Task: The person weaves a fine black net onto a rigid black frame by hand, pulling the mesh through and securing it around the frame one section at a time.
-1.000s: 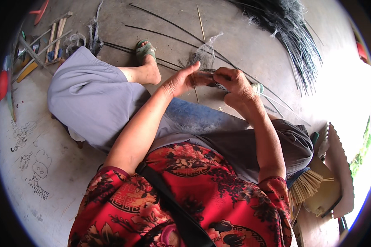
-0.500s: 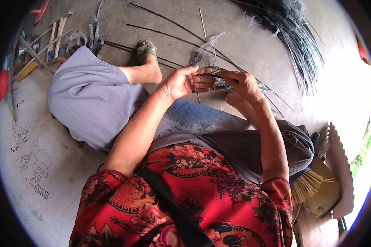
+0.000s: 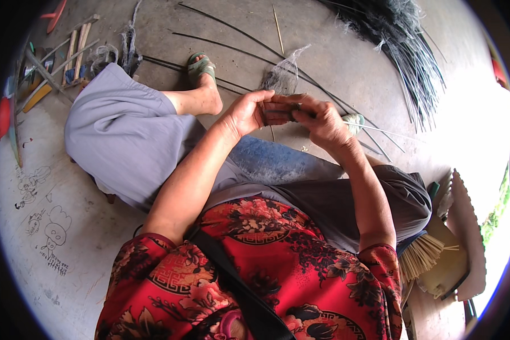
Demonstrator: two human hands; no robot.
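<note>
My left hand [image 3: 249, 115] is held palm-up in front of my knees. Its fingers are bent around some dark mesh netting [image 3: 283, 77], which spreads out past the fingertips over the floor. Against those fingers my right hand [image 3: 327, 123] pinches closed on a dark strand of the same stuff. Most of that strand is hidden between the two hands. A thin pale strip [image 3: 375, 126] sticks out to the right from beside my right hand. Long dark strips [image 3: 232, 41] run across the floor just beyond both hands.
At the far right lies a big bundle of dark strips and netting [image 3: 405, 62]. A worn blue board or cloth [image 3: 272, 158] is between my legs. Wooden sticks and tools [image 3: 68, 62] lie at the far left, and a pale straw bundle [image 3: 422, 255] stands by my right side.
My right hand has turned and moved slightly down, closing its fingers against the left hand's fingertips. The green sandal behind it now shows more. My left hand has barely moved.
</note>
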